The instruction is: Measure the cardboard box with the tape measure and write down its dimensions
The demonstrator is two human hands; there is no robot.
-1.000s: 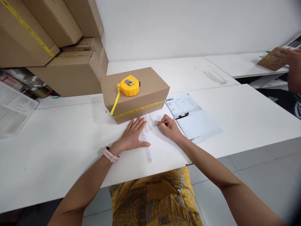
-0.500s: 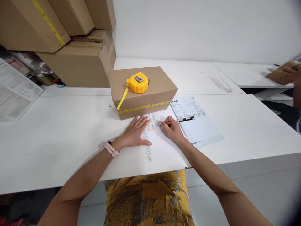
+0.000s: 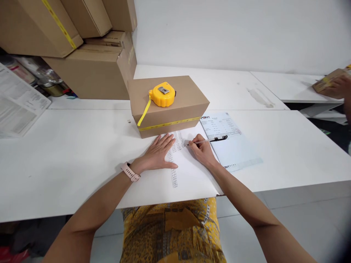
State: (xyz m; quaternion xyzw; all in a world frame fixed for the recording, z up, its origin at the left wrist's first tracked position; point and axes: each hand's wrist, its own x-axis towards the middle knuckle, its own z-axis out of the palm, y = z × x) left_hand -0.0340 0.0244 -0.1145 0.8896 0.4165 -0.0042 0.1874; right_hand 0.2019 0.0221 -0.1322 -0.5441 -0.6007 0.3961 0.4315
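My left hand [image 3: 159,153] lies flat with fingers spread on a white sheet of paper [image 3: 189,179] that carries columns of handwritten figures. In my right hand [image 3: 202,150] is a pen [image 3: 218,138] with a clear barrel and black cap end, its tip at the paper by the upper columns. Just beyond the hands sits a closed cardboard box [image 3: 175,109] with yellow tape around it. On its top rests a yellow tape measure [image 3: 163,95], its yellow strap hanging over the front edge.
A printed form [image 3: 233,146] lies right of the paper on the white table [image 3: 287,146]. Large cartons [image 3: 90,73] are stacked at the back left, near a printed sheet [image 3: 19,102]. At far right, another person's hand [image 3: 340,87] touches a small box [image 3: 326,83].
The view has shifted very slightly. My hands keep nearly the same place on the paper. At far right, the other person's hand and small box have moved a little.
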